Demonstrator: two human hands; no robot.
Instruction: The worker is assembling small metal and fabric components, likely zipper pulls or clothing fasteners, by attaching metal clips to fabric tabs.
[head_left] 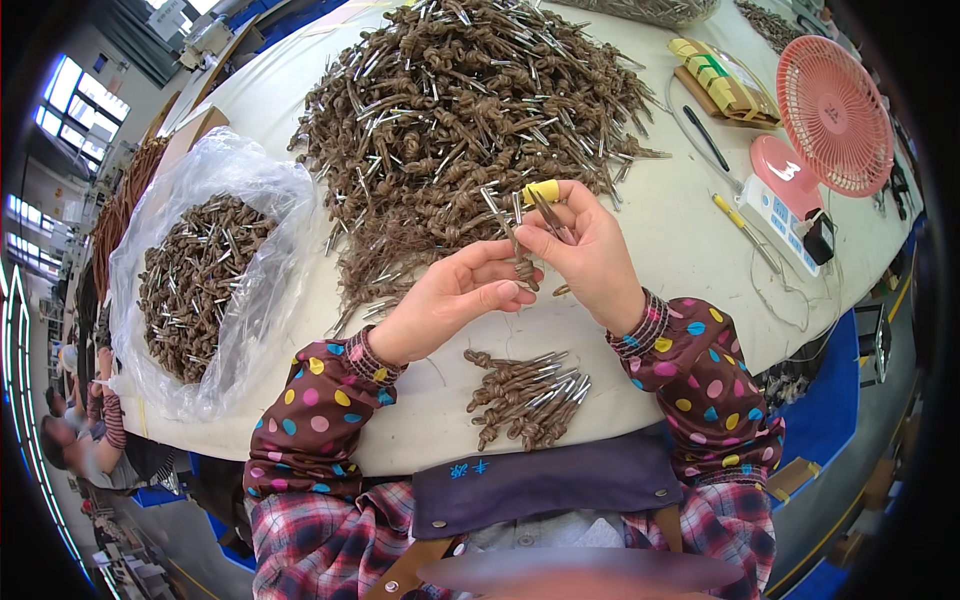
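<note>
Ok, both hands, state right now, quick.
Left hand: partly closed, fingertips holding a knotted cord.
Right hand: closed, holding what look like metal snips.

Pink fan point(834, 116) on right of worktop point(690, 240), base just beside white power strip point(774, 222). Black adapter point(819, 239) at strip's near end. Yellow tool point(745, 232) left of strip; slim black tool point(706, 138) near yellow-green packet point(722, 82). Far left: co-worker point(100, 447), bright windows point(80, 105).

Workshop, with heaped knotted cords point(460, 130)
</note>
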